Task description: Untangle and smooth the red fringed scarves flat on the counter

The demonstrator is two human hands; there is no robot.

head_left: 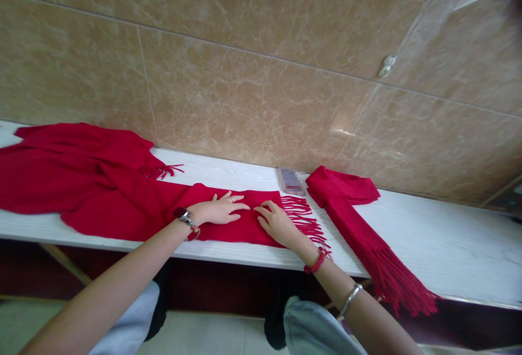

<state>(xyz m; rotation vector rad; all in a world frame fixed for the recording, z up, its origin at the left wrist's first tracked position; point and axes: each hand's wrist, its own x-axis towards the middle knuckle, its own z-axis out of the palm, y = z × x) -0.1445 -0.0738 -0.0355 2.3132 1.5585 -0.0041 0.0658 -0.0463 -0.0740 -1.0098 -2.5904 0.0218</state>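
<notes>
A red scarf [240, 231] lies along the white table, its right end spread flat with the fringe pointing right. My left hand [220, 211] rests on the flat part with fingers spread, holding nothing. Just to its right, my right hand [277, 224] touches the cloth near the fringe, fingers loosely bent and apart. Toward the left the red cloth is bunched in loose folds [81, 167], with some fringe at its back edge. Whether that heap is one piece with the flat part, I cannot tell. Another red scarf [359, 224], folded narrow, lies to the right, its fringe hanging over the front edge.
The long, narrow white table [440, 246] runs against a brown marble-tiled wall [244, 99]. A phone-like object [291, 181], blurred out, lies at the back between the scarves. A small white fitting [386, 66] is on the wall. My legs are below the front edge.
</notes>
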